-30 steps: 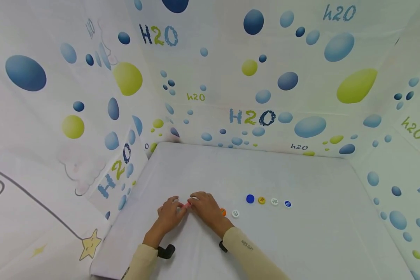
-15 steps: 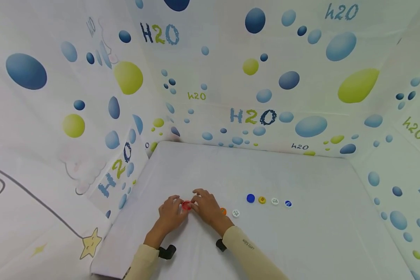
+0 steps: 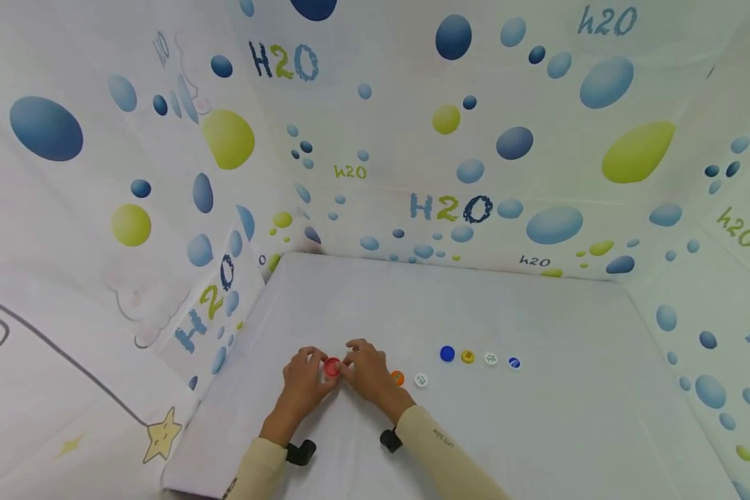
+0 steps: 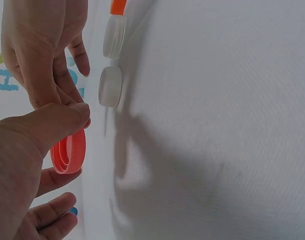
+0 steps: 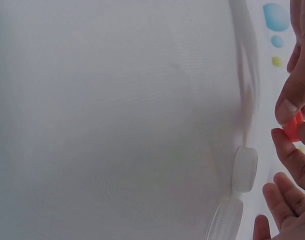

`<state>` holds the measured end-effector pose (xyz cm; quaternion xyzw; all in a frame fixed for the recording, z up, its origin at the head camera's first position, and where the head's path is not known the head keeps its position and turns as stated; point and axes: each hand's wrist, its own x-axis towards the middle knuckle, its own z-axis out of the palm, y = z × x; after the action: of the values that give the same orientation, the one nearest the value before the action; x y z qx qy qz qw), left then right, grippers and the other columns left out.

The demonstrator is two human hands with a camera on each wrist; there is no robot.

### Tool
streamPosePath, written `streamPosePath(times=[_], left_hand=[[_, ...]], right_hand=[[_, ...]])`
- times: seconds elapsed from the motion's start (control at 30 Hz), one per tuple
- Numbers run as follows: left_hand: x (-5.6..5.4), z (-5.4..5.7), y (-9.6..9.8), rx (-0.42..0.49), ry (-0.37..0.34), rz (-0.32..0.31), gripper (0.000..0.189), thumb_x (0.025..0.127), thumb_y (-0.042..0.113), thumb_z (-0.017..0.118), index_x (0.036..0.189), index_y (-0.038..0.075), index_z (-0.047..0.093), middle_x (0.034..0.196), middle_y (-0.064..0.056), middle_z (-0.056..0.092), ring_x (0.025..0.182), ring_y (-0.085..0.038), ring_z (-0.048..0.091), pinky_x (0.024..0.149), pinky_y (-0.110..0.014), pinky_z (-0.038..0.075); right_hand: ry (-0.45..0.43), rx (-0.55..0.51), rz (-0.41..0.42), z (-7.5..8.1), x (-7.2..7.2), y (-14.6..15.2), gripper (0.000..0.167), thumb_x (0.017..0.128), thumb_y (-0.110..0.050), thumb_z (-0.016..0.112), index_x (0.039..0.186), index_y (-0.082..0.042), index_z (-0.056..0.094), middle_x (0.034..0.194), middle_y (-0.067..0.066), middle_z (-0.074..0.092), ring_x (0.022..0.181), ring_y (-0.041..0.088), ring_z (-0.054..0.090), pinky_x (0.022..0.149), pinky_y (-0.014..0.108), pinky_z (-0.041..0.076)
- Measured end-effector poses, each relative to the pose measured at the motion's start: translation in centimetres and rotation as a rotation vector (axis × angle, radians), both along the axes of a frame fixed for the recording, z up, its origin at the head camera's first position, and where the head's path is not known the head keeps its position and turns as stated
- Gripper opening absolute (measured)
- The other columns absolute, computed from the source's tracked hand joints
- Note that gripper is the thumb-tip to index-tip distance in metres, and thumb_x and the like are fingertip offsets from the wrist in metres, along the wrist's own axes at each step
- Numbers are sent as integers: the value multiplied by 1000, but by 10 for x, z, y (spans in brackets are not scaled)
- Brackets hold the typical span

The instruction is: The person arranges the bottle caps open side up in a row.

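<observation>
Both hands hold a red plastic bottle cap [image 3: 332, 367] above the white table, its hollow inside turned toward the head camera. My left hand [image 3: 303, 380] pinches its left side, and the left wrist view shows the thumb over the ridged rim of the cap [image 4: 76, 156]. From the other side, my right hand [image 3: 367, 372] pinches it with thumb and fingertips. In the right wrist view, fingers cover most of the red cap [image 5: 294, 128]. Just right of the right hand lie an orange cap [image 3: 398, 378] and a white cap [image 3: 421, 380].
Farther right on the table [image 3: 569, 417] lie a blue cap [image 3: 447, 354], a yellow cap [image 3: 467, 357], a white printed cap [image 3: 490, 359] and a blue-and-white cap [image 3: 514, 363]. Two pale caps [image 4: 110, 87] stand near the hands in the left wrist view. Printed cloth walls surround the table.
The red cap has turned from nearly edge-on to showing its round open inside. Both hands stay in almost the same place, with small finger shifts. The caps on the table have not moved.
</observation>
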<state>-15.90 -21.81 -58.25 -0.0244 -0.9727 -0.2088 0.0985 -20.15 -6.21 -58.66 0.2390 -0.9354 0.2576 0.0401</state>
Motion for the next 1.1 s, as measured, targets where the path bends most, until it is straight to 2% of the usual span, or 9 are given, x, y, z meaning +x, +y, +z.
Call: streamPosePath(times=[0.17, 0.27, 0.4, 0.57, 0.77, 1.1], left_hand=[[0, 0, 1, -11, 13, -4, 45, 76, 36, 78, 104, 11, 54, 119, -14, 48, 111, -32, 47, 91, -56, 37], [0, 1, 1, -1, 26, -11, 43, 75, 33, 79, 104, 11, 55, 117, -13, 48, 110, -33, 47, 91, -56, 36], [0, 3, 2, 7, 35, -24, 41, 75, 30, 80, 103, 11, 57, 118, -13, 47, 112, -33, 46, 92, -56, 34], [-1, 0, 0, -19, 21, -35, 40, 74, 28, 80, 104, 10, 60, 122, -14, 47, 115, -33, 45, 94, -56, 32], [-1, -1, 0, -32, -7, -44, 41, 74, 30, 81, 105, 9, 62, 124, -16, 48, 118, -34, 45, 95, -56, 30], [-2, -3, 1, -42, -44, -52, 41, 74, 31, 81, 105, 9, 65, 127, -15, 48, 119, -34, 43, 96, -56, 28]], right_hand=[[-70, -36, -42, 3, 1, 0, 27, 91, -40, 60, 83, -18, 74, 128, 0, 56, 115, 19, 53, 85, 46, 41], [-75, -51, -46, 4, 2, 1, 27, 91, -41, 60, 86, -18, 74, 128, 2, 56, 116, 21, 53, 86, 48, 40], [-73, -59, -23, 3, 2, 3, 26, 90, -42, 61, 102, -20, 71, 133, 2, 53, 120, 22, 50, 87, 49, 40], [-45, 26, 54, 0, -1, 8, 34, 90, -42, 62, 120, -27, 64, 142, -1, 45, 123, 21, 48, 86, 48, 41], [3, 99, 122, 0, 0, 13, 35, 88, -40, 65, 120, -27, 64, 141, 1, 46, 123, 25, 47, 84, 49, 43], [-7, 130, 127, -2, 2, 13, 35, 89, -39, 64, 122, -26, 63, 139, 0, 48, 127, 20, 44, 92, 45, 39]])
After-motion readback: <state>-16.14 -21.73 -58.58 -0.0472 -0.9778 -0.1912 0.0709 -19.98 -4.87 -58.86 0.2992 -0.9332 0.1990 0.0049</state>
